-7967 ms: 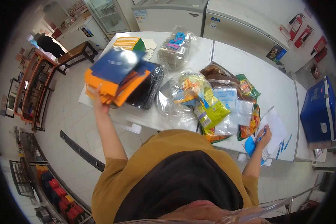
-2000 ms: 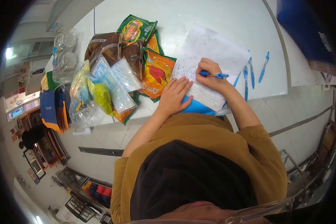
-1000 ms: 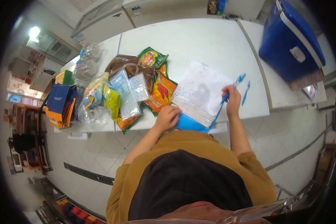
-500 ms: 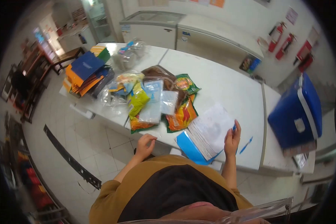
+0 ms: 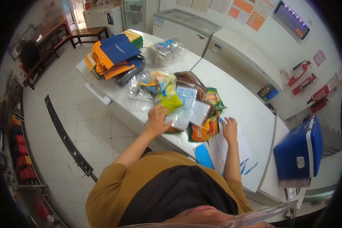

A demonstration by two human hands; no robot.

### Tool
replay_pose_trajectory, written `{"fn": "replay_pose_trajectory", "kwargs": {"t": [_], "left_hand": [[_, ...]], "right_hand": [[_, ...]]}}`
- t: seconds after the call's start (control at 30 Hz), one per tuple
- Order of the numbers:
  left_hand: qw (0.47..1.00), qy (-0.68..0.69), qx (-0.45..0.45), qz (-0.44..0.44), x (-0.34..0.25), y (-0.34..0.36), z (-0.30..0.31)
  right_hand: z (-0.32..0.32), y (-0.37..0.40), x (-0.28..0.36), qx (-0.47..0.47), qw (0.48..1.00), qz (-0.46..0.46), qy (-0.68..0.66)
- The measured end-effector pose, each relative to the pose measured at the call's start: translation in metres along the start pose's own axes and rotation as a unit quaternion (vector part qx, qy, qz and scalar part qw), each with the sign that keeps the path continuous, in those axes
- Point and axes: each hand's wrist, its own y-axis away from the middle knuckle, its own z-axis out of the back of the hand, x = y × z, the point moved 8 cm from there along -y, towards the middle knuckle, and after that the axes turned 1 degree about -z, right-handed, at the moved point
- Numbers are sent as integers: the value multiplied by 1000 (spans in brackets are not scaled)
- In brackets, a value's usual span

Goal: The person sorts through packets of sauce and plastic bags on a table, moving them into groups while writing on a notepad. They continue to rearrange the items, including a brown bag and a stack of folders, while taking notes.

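Observation:
My left hand (image 5: 157, 121) reaches over the near edge of the pile, fingers apart. It touches or hovers just at a yellow-green packet (image 5: 168, 98) and a flat clear plastic packet with blue print (image 5: 186, 98); contact is hard to tell. A blue pen (image 5: 220, 119) pokes out from the curled fingers of my right hand (image 5: 230, 130). That hand is over a stack of white papers (image 5: 239, 146) on a blue folder (image 5: 204, 155), beside an orange-and-green food packet (image 5: 206, 130). Another green packet (image 5: 215, 98) and a brown plastic-wrapped bundle (image 5: 190, 79) lie behind.
On the white table (image 5: 250, 117), blue and orange envelopes (image 5: 119, 49) are stacked at the far left, near clear plastic bags (image 5: 165, 51). Blue pens (image 5: 250, 168) lie right of the papers. A blue cooler box (image 5: 298, 148) stands at right; chest freezers (image 5: 239, 55) line the wall.
My left hand has moved forward from the table edge to the packets. My right hand has shifted left across the papers, toward the orange packet, with the pen. The view has turned.

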Motion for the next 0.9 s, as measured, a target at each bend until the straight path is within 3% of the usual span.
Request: {"fn": "replay_pose_trajectory", "kwargs": {"t": [0.03,0.1,0.2,0.3,0.4,0.5,0.63,0.73,0.77,0.83,0.87,0.9], "left_hand": [[996,-16,-63,59,22,-6,13],[967,-42,-179,179,72,-4,35],[896,-89,-218,376,160,10,50],[937,-18,-78,341,187,-6,43],[968,-139,-121,169,140,-20,51],[982,-61,62,169,132,-27,18],[979,-99,-6,178,160,-9,0],[958,69,72,268,197,-9,-18],[954,117,86,262,203,-9,-20],[939,213,112,247,199,-19,-3],[904,321,86,269,201,-19,5],[856,425,58,287,202,-17,14]], "right_hand": [[6,-5,20,-57,998,33,0],[-5,-8,54,-50,997,-31,-58],[-18,-5,136,-22,999,-6,-22],[-23,-5,193,-8,995,-36,94],[-41,-8,196,-1,997,-50,55],[-54,-4,195,41,993,-65,94],[-59,-4,192,86,989,-86,83],[-65,-10,181,99,985,-126,69],[-67,-10,179,106,982,-141,65],[-52,-11,193,7,986,-137,97],[-43,-13,202,-43,984,-132,113],[-40,-19,221,-65,994,-64,66]]}}
